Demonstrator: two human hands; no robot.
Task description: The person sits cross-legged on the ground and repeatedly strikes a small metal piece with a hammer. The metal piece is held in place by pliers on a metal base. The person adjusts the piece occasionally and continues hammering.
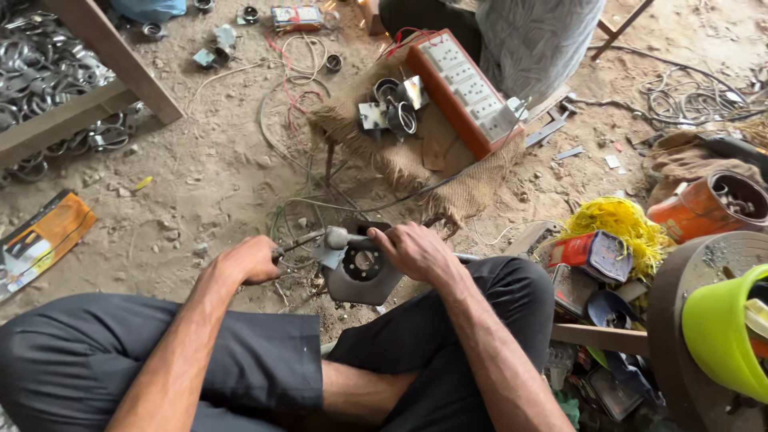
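Observation:
I sit cross-legged on a dirt floor in dark trousers. My left hand (pixel 248 261) is closed around the handle of a metal tool (pixel 308 240) whose round head points right. My right hand (pixel 416 250) grips the top of a grey metal part (pixel 364 272) with a round hole in its middle, holding it on the ground between my knees. The tool's head rests against the upper left of that part. Thin wires lie on the soil just beyond both hands.
Ahead, burlap (pixel 448 172) carries an orange switch board (pixel 460 92) and small metal rings (pixel 400 116); another person sits behind it. A wooden frame (pixel 104 88) with metal rings stands far left. At right are yellow string (pixel 620 220), an orange pot (pixel 708 204) and a green tub (pixel 724 332).

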